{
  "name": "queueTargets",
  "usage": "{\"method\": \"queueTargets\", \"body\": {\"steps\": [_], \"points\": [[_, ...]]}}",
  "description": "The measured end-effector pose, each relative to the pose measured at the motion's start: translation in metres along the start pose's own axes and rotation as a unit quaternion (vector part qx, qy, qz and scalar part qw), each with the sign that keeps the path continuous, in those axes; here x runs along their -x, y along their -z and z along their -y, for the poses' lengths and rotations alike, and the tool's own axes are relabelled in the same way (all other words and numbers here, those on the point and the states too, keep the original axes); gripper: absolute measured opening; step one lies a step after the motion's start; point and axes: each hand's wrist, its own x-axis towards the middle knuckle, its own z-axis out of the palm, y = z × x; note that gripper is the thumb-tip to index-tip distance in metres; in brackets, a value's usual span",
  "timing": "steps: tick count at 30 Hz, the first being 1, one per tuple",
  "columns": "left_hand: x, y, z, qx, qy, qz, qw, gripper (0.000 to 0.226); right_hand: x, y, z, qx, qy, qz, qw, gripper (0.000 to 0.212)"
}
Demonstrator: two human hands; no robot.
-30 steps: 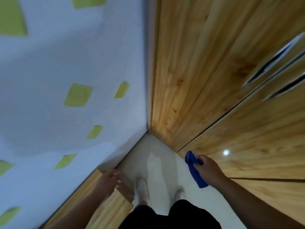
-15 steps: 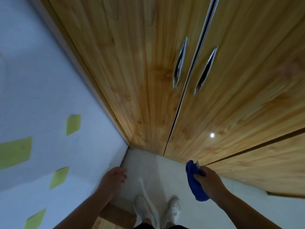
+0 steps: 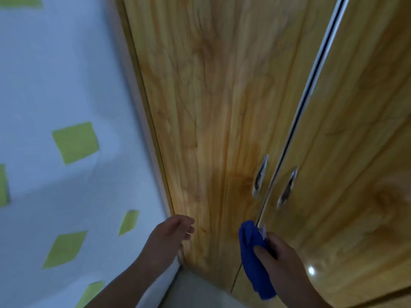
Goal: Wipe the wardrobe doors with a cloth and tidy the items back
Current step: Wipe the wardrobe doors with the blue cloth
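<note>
Glossy wood-grain wardrobe doors [image 3: 222, 107] fill centre and right, w/ two metal handles [image 3: 260, 176] either side of the dark centre seam. Pale wall [image 3: 55, 74] at left, dotted w/ green squares [image 3: 75, 142]. Right hand [image 3: 282, 261] closed round bunched blue cloth [image 3: 251, 247], just below handles, near the seam. Left hand [image 3: 169, 238] empty, fingers loosely curled, by the door's left edge.

No writing, label, brand or number can be read anywhere in the frame. The green squares [image 3: 75, 142] on the wall at the left are blank, and the wooden wardrobe doors [image 3: 211, 121] carry no lettering.
</note>
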Motion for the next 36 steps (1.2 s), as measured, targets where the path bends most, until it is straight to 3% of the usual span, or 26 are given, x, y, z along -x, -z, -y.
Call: {"method": "queueTargets", "body": {"steps": [5,9,12,13,16,23,30,36], "points": [[0.0,0.052,-0.095,0.009,-0.163,-0.028,0.986,0.017,0.008,0.001,0.103,-0.1,0.101,-0.032,0.989,0.027],[0.003,0.089,-0.168,0.02,-0.283,-0.071,0.956,0.037,0.022,-0.003,0.185,-0.115,0.247,-0.085,0.958,0.044],[-0.004,0.108,-0.204,0.023,-0.346,-0.1,0.933,0.02,0.03,0.003,0.24,-0.106,0.335,-0.12,0.929,0.05],[-0.007,0.114,-0.214,0.022,-0.361,-0.106,0.926,0.012,0.033,0.006,0.257,-0.104,0.358,-0.123,0.92,0.05],[-0.014,0.128,-0.239,-0.003,-0.404,-0.131,0.905,0.024,0.041,0.015,0.294,-0.084,0.417,-0.128,0.896,0.048],[-0.034,0.167,-0.306,-0.041,-0.484,-0.231,0.843,0.019,0.049,0.036,0.371,-0.043,0.481,-0.147,0.863,0.047],[-0.058,0.207,-0.386,-0.128,-0.555,-0.329,0.753,0.035,0.043,0.045,0.45,0.061,0.545,-0.189,0.815,0.015],[-0.087,0.23,-0.429,-0.19,-0.582,-0.382,0.693,0.043,0.028,0.052,0.507,0.136,0.588,-0.279,0.747,0.006]]}}
